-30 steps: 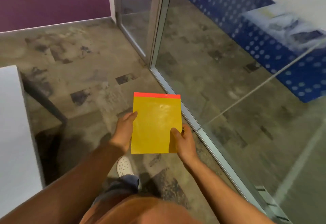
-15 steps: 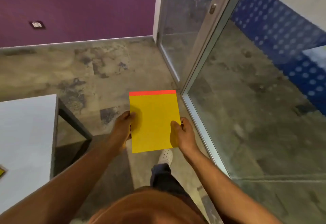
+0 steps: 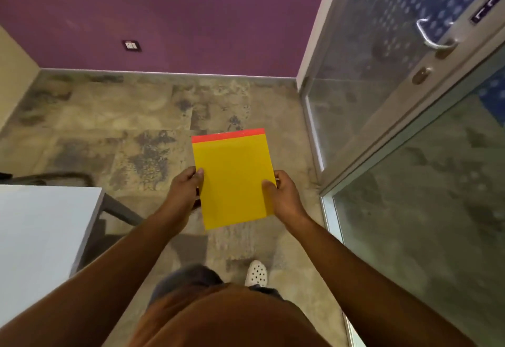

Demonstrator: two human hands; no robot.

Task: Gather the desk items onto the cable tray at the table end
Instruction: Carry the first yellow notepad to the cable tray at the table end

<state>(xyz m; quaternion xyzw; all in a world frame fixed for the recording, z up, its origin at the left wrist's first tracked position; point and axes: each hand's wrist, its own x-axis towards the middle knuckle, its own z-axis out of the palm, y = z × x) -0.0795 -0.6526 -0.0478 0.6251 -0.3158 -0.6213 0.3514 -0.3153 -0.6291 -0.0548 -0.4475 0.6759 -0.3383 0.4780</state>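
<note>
A yellow notepad (image 3: 233,179) with a red strip along its top edge is held flat in front of me, over the floor. My left hand (image 3: 185,190) grips its left edge, thumb on top. My right hand (image 3: 284,196) grips its right edge the same way. The white table (image 3: 41,237) shows at the lower left, its corner to the left of my left arm. No cable tray is in view.
A glass door (image 3: 382,86) with a metal handle stands on the right, its frame running down to the floor. A purple wall (image 3: 177,13) with a socket closes the far side. Mottled floor lies ahead; a dark table leg slants beside the table.
The view has swung left: the purple wall and table corner have come further into view, the glass door has shifted right. Both hands keep the notepad in the same grip.
</note>
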